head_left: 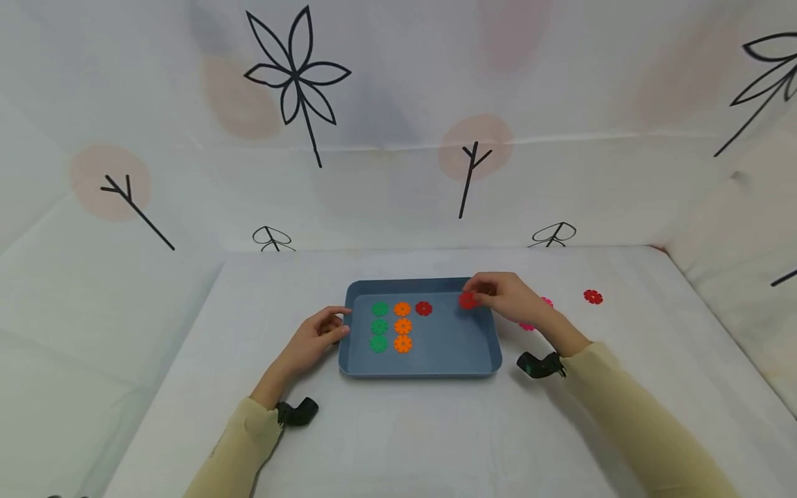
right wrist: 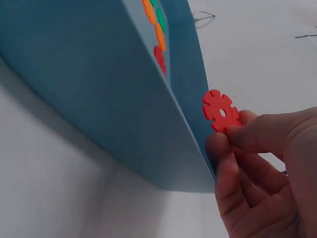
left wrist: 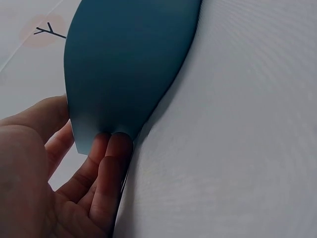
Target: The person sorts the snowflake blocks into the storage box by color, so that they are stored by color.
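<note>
White cloth (head_left: 386, 200) with black plant drawings (head_left: 295, 75) backs a white table (head_left: 436, 436). The right grip (head_left: 509, 297) pinches a red disc (head_left: 467, 301) at the tray's (head_left: 457, 346) two o'clock corner; the left grip (head_left: 316, 339), fingers relaxed, touches its nine o'clock edge. Inside, green discs (head_left: 378, 327) line nine o'clock, orange discs (head_left: 402, 328) beside them, another red disc (head_left: 424, 311) towards twelve.

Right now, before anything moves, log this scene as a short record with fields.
Container: blue-grey tray on a white cloth
Left column: three green pieces
Next column: three orange pieces
Third column: one placed red piece, level with the far row
Left grip: touches the tray's left end
Right grip: pinches another red piece near the tray's far right corner
Off tray, right side: outlying red piece; pink pieces, partly hidden
</note>
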Action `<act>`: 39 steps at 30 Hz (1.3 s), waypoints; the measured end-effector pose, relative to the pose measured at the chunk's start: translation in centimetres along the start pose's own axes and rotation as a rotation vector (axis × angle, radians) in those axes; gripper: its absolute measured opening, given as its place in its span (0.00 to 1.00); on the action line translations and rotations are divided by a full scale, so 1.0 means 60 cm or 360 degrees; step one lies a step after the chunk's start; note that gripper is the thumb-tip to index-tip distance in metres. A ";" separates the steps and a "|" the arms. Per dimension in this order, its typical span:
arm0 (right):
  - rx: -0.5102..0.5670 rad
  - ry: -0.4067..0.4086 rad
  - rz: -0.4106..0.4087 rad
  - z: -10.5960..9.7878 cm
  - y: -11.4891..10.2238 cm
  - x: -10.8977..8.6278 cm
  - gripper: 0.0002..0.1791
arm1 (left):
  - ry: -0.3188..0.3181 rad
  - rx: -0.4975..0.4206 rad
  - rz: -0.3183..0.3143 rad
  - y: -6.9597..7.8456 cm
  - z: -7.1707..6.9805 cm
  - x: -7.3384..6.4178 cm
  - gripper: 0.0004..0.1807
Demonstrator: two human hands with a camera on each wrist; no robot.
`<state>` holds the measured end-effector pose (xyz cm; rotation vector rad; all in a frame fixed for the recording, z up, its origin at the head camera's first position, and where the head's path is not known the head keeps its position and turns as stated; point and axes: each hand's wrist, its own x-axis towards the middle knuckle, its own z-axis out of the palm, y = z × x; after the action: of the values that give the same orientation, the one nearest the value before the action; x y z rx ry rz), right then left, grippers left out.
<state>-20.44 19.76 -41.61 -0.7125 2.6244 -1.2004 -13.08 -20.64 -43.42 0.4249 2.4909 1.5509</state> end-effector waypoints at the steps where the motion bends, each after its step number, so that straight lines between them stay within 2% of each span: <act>1: -0.0009 -0.0004 -0.0012 0.002 -0.002 0.004 0.09 | 0.0005 0.0005 0.0000 0.000 0.000 0.000 0.21; 8: -0.0029 -0.0074 -0.0045 0.020 -0.013 0.030 0.10 | 0.0018 0.0007 0.0003 0.002 -0.001 -0.002 0.22; 16: -0.0096 -0.0343 -0.0063 0.026 -0.025 0.056 0.09 | 0.0025 0.0025 0.0006 0.004 0.000 -0.002 0.21; 20: -0.0135 -0.0429 -0.0075 0.028 -0.026 0.069 0.09 | 0.0027 0.0025 0.0001 0.003 0.000 -0.003 0.21; 28: -0.0001 -0.0429 -0.0052 0.046 -0.014 0.087 0.09 | 0.0025 0.0014 0.0005 0.000 0.003 -0.002 0.21; 34: 0.0121 -0.0388 0.0008 0.053 -0.010 0.085 0.09 | 0.0025 0.0016 0.0010 -0.001 0.002 -0.001 0.21; 39: 0.0143 -0.0435 0.0011 0.058 -0.010 0.084 0.08 | 0.0023 0.0003 0.0012 0.000 0.001 -0.001 0.21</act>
<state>-23.45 14.63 -43.23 -0.7885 2.3341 -1.1221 -12.98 -20.63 -43.47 0.4255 2.5049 1.5602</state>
